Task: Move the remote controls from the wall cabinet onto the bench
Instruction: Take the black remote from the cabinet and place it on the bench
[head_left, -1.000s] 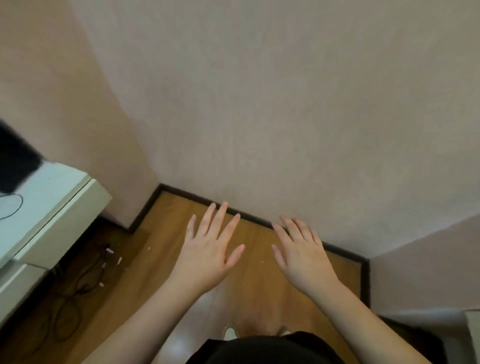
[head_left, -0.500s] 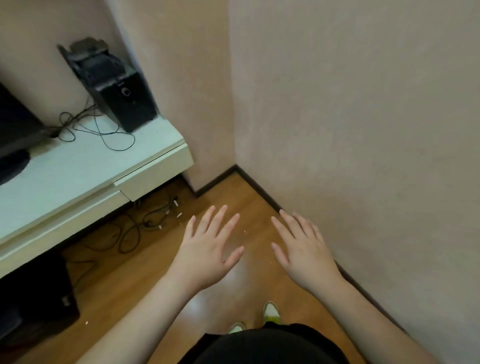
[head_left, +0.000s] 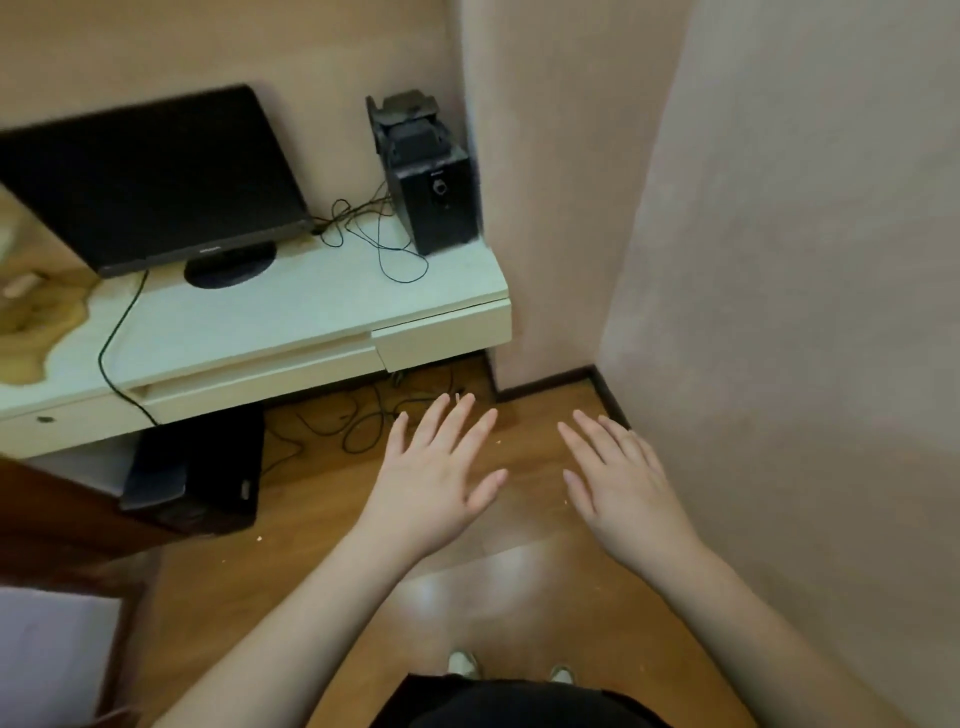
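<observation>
1. Head view is showing both hands held out palm-down over the wooden floor (head_left: 322, 561), the left hand (head_left: 434, 478) and the right hand (head_left: 623, 483) side by side, touching nothing.
2. Fingers (head_left: 457, 421) of the left hand are lying straight and spread apart; those of the right hand are lying straight too, closer together. Neither hand is holding anything.
3. No remote controls are showing anywhere in the view, and no wall cabinet is showing either, so which way they lie from the fingers, and how their long axis runs, cannot be told.
4. A white tabletop (head_left: 291, 312) is standing ahead and to the left, nearer the left hand. It is carrying a dark monitor (head_left: 150, 182), a black speaker (head_left: 431, 182) at its right end by the wall, and loose cables (head_left: 384, 244) between them.
5. Two drawer fronts under the tabletop are sitting closed, so any contents are hidden. A black box (head_left: 202, 473) is resting on the floor beneath.
6. Judging from this, the task is only starting: the person is probably looking for the cabinet.
</observation>
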